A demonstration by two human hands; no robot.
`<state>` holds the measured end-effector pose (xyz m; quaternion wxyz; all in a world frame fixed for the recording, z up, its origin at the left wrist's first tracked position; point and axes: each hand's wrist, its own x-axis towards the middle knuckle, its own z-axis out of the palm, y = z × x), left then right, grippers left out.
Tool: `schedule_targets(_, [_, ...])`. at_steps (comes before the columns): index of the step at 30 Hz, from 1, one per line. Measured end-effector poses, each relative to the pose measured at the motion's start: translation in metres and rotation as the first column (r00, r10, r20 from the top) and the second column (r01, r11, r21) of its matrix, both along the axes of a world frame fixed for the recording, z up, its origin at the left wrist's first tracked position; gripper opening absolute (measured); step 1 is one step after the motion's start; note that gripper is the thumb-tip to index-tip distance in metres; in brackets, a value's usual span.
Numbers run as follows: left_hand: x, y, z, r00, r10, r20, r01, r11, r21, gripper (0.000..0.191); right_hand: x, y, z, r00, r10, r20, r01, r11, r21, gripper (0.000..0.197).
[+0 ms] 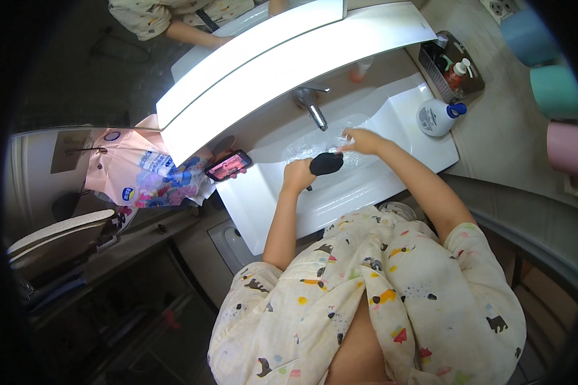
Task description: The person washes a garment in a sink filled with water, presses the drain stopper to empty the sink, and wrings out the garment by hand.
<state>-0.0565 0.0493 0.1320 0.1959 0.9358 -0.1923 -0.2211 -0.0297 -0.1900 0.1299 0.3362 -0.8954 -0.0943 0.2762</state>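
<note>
My left hand is closed around a small black item, which looks soft and rounded; its exact kind I cannot tell. It is held over the white washbasin, where rippling water lies in the bowl. My right hand is just right of the black item, fingers spread and bent, the lower ones at its right edge. Whether they pinch it is not clear. Above both hands is the chrome faucet.
A smartphone with a lit screen leans at the basin's left corner, beside a pink floral tissue bag. A white pump bottle and a basket of bottles stand right. A bright mirror cabinet edge overhangs the basin. Colored cups hang right.
</note>
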Motion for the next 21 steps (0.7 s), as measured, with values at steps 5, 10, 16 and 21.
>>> schedule_targets(5, [-0.017, 0.028, -0.014, 0.963, 0.266, -0.039, -0.269, 0.957, -0.106, 0.017, 0.038, -0.012, 0.041, 0.909, -0.351, 0.223, 0.316, 0.932, 0.177, 0.048])
schedule_targets(10, [-0.022, 0.027, -0.035, 0.959, 0.285, -0.016, -0.283, 0.942, -0.183, 0.018, 0.045, -0.008, 0.025, 0.893, -0.444, 0.074, 0.381, 0.833, 0.4, 0.038])
schedule_targets(16, [-0.018, 0.002, -0.07, 0.987, 0.158, -0.03, -0.161, 0.963, -0.215, 0.049, -0.002, 0.022, -0.043, 0.888, -0.243, -0.391, 0.351, 0.906, 0.236, 0.06])
schedule_targets(21, [-0.014, -0.031, -0.08, 0.991, 0.083, -0.107, -0.097, 0.987, -0.132, 0.078, -0.025, -0.008, -0.118, 0.867, -0.495, -0.055, 0.497, 0.867, 0.036, 0.043])
